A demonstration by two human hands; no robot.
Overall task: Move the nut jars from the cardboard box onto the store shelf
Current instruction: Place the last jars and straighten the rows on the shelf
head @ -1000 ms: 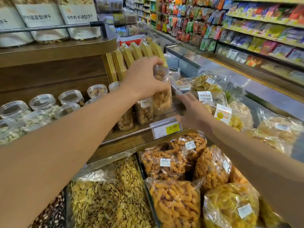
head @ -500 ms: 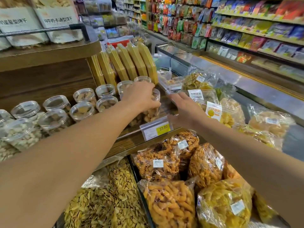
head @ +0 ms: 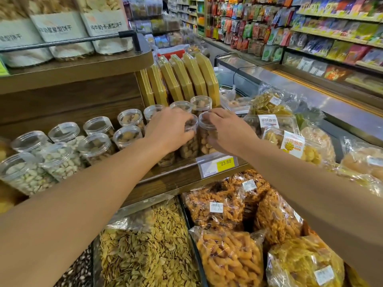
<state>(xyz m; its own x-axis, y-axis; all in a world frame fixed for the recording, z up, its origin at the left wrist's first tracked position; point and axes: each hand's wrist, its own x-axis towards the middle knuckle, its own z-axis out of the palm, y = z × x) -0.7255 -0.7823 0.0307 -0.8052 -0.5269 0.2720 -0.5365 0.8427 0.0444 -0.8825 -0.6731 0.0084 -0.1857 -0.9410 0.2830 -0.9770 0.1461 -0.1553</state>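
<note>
A: So, starting at the far left, what stands on the brown wooden store shelf [head: 182,179]?

B: Clear round plastic jars of pale pistachios [head: 31,172], two rows deep, lids on. Next to them, more clear jars with darker nuts [head: 127,136] run toward the middle.

A: And the hands?

B: The left hand [head: 167,131] is curled over a clear plastic nut jar [head: 189,141] at the front of the shelf, fingers wrapped round its lid and upper wall. That jar stands upright on the shelf, touching its neighbour.

A: The neighbour being?

B: A second clear jar of pale rounded nuts [head: 207,139], just to the right. The right hand [head: 228,131] pinches its lid rim with bent fingertips, thumb lower on the side wall. It stands at the shelf's front edge, right behind the yellow price tag reading 23.80 [head: 226,163].

A: Behind them?

B: Flat yellow boxes [head: 186,79] leaning on edge in a row.

A: Further right and below?

B: Clear bags of orange fried snacks [head: 217,206], an open bin of striped seeds [head: 145,249], and bagged yellow biscuits [head: 300,146] with white labels.
</note>
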